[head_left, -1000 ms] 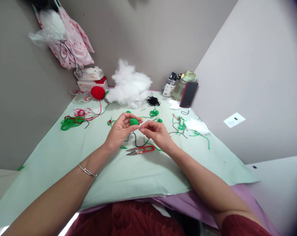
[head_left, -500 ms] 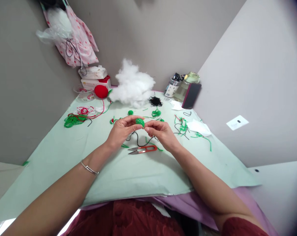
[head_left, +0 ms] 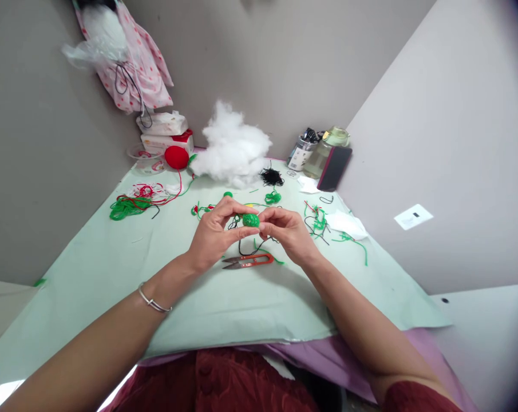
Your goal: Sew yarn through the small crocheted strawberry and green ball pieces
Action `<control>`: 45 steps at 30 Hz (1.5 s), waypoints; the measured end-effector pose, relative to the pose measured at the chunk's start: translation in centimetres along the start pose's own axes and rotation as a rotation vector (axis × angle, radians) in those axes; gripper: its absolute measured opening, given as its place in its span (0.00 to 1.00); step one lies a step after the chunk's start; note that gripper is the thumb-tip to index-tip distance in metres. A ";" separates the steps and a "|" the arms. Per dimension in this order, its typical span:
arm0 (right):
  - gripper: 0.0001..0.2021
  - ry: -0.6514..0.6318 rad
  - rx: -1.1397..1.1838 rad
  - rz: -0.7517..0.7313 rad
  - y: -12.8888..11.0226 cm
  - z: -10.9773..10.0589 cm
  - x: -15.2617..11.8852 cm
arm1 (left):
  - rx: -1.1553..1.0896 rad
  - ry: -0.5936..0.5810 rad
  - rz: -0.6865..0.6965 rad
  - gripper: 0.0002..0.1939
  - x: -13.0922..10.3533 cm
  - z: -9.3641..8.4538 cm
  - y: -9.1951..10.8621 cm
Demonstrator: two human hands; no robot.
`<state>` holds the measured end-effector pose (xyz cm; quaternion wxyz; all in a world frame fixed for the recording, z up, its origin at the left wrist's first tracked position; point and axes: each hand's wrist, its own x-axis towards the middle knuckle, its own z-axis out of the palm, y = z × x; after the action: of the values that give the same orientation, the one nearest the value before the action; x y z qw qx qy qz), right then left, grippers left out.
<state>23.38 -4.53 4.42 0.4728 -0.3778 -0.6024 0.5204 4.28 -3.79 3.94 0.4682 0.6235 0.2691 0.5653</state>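
A small green crocheted ball (head_left: 250, 220) is pinched between the thumb and fingers of my left hand (head_left: 218, 232). The fingertips of my right hand (head_left: 287, 232) are closed against the ball's right side; whether they also hold something small is hidden. Both hands are raised over the table's middle. Below them lie thread snips (head_left: 249, 261) with an orange handle, blades pointing left. Black yarn (head_left: 244, 247) and a green strand curl just above the snips. Behind my left fingers sits another small green ball (head_left: 228, 194), partly covered.
White stuffing (head_left: 233, 149) is heaped at the back. A red yarn ball (head_left: 177, 157) and green yarn (head_left: 130, 207) lie left. Black yarn (head_left: 271, 176) and a green coil (head_left: 273, 197) sit beyond my hands. Yarn scraps (head_left: 317, 220), a phone (head_left: 335, 168) and a bottle (head_left: 319, 157) are right.
The green ball has moved slightly right and down and is turned in my fingers. My left fingers are spread further around it, and my right fingertips now press its side.
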 end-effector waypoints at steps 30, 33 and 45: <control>0.09 -0.160 -0.084 0.033 -0.6 -2.6 0.1 | 0.239 -0.024 0.000 0.11 -0.6 0.2 0.3; 0.09 -0.167 -0.101 0.027 -0.7 -3.0 0.1 | 0.241 -0.012 -0.008 0.11 -0.6 0.0 0.4; 0.13 -0.107 0.043 0.073 -0.6 -1.2 0.1 | 0.159 -0.015 -0.035 0.08 -0.6 0.6 -0.2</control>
<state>24.51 -4.26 5.03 0.4287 -0.3609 -0.6012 0.5697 4.74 -4.40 3.57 0.4290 0.6581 0.3208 0.5291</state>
